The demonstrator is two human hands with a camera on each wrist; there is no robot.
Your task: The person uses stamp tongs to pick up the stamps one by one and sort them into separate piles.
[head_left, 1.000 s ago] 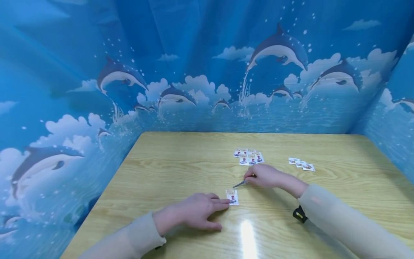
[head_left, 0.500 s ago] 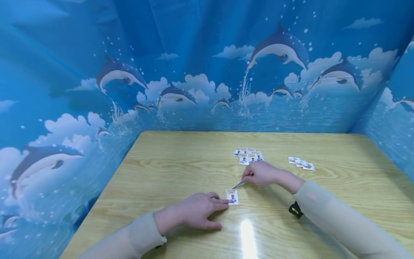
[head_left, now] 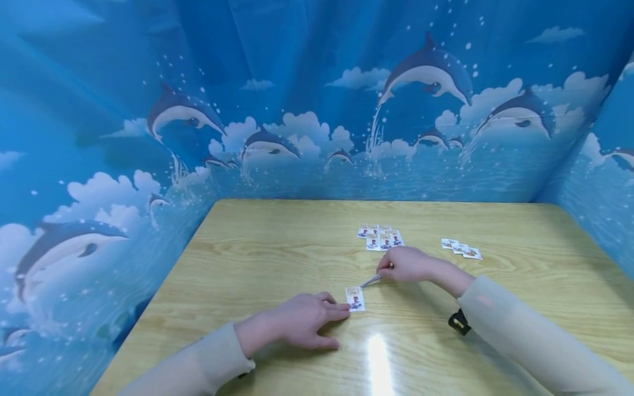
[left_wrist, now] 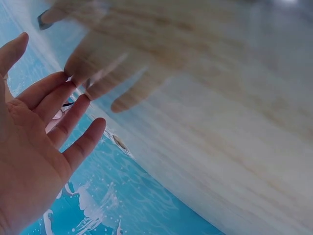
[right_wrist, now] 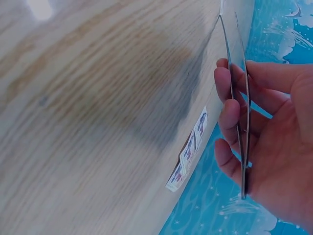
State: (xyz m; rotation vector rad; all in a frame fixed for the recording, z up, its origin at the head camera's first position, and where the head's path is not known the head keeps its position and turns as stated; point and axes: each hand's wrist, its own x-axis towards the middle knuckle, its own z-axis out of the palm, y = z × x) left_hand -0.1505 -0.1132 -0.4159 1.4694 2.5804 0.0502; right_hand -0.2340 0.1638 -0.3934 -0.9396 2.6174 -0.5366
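Observation:
A small picture card [head_left: 355, 299] lies on the wooden table in front of me in the head view. My left hand [head_left: 311, 322] rests with fingers stretched out, two fingertips right at the card's lower left edge. Above and to the right, my right hand [head_left: 405, 265] holds metal tweezers [head_left: 371, 281], their tips at the card's upper right corner. In the right wrist view, the tweezers [right_wrist: 248, 98] sit between thumb and fingers with their two arms spread apart. The left wrist view shows the left hand's [left_wrist: 44, 127] spread fingers mirrored in the glossy tabletop.
Several similar cards [head_left: 380, 240] lie grouped, partly overlapping, beyond my right hand. Farther right is a short slanting row of cards [head_left: 460, 249]. A blue dolphin-print curtain [head_left: 307, 110] borders the wooden table [head_left: 257, 247] at the back and sides.
The right hand and tweezers shift slightly left, then back right; the tips now lie at the card's corner. The left hand and the grouped cards stay put.

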